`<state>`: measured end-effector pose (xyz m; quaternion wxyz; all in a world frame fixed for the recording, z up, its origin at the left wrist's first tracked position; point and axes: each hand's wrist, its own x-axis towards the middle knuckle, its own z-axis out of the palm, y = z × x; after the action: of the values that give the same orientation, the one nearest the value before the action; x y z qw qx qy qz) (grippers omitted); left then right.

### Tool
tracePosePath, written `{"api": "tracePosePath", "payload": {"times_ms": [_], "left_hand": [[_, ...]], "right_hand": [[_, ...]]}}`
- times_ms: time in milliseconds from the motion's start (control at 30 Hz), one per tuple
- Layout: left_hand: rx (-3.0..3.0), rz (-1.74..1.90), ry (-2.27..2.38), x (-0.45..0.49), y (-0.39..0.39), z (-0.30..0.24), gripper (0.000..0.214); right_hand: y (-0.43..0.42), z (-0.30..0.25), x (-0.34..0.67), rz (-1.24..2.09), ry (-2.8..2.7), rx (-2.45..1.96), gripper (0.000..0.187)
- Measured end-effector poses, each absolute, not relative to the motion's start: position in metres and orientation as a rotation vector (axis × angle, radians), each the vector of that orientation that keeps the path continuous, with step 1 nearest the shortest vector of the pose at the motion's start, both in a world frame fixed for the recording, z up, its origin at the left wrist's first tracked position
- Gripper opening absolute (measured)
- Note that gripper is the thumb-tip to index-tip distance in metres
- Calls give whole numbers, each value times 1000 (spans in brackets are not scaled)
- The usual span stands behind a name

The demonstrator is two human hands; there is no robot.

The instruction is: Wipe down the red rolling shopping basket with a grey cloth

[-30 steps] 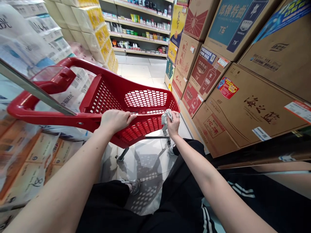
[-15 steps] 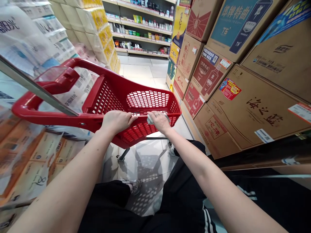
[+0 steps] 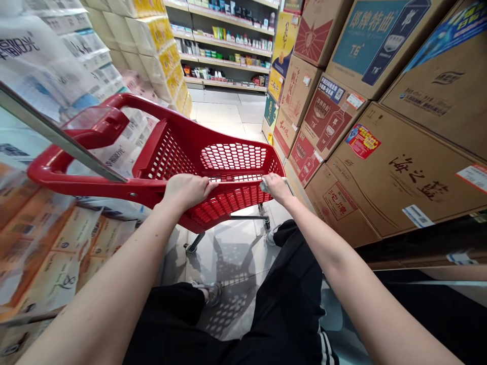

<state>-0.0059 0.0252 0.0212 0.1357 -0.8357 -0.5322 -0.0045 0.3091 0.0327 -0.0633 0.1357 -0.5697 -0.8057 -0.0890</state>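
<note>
**Both hands on the near rim of the red cart**

Your left hand (image 3: 188,190) is closed over the near rim of the red cart (image 3: 167,152), fingers curled onto the top edge and thumb tucked below, roughly at the middle of that rim. Your right hand (image 3: 277,186) sits at the rim's right corner. Its fingers are bent down over a small pale cloth (image 3: 264,184), which is pressed against the plastic, with only a crumpled edge showing beside your knuckles.

The cart tilts away from you. Its perforated basket is open to view, and the looped handle (image 3: 68,172) swings out to your left. One caster (image 3: 189,248) rests on the glossy floor tiles (image 3: 232,243) below the basket, and your shoe (image 3: 211,292) shows beyond the black trousers (image 3: 289,304).

Stacked brown cartons (image 3: 391,172) rise just beside the cart on your right. Wrapped paper-goods packs (image 3: 45,71) line your left. Stocked shelves (image 3: 228,45) cross the far end of the aisle.
</note>
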Motion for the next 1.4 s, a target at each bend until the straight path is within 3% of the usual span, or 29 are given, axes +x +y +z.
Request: {"api": "tracePosePath", "payload": {"times_ms": [200, 467, 700, 1033, 1200, 1400], "left_hand": [[-2460, -28, -1506, -3, 21, 21, 73], [-2407, -240, -1364, -63, 6, 40, 47], [-2390, -176, -1386, -54, 1, 44, 48], [-2364, -220, -1210, -28, 8, 47, 47], [-2365, -269, -1149, -29, 10, 45, 42], [-2419, -370, -1192, -28, 13, 44, 38]], "right_hand": [[39, -52, 224, -286, -2471, -1363, 24], [32, -50, 248, -350, -2370, -1469, 24], [35, -44, 249, -393, -2406, -1641, 24], [31, -11, 160, -325, -2483, -1330, 26], [34, -22, 194, -282, -2463, -1328, 26], [40, -39, 281, -404, -2406, -1704, 22]]}}
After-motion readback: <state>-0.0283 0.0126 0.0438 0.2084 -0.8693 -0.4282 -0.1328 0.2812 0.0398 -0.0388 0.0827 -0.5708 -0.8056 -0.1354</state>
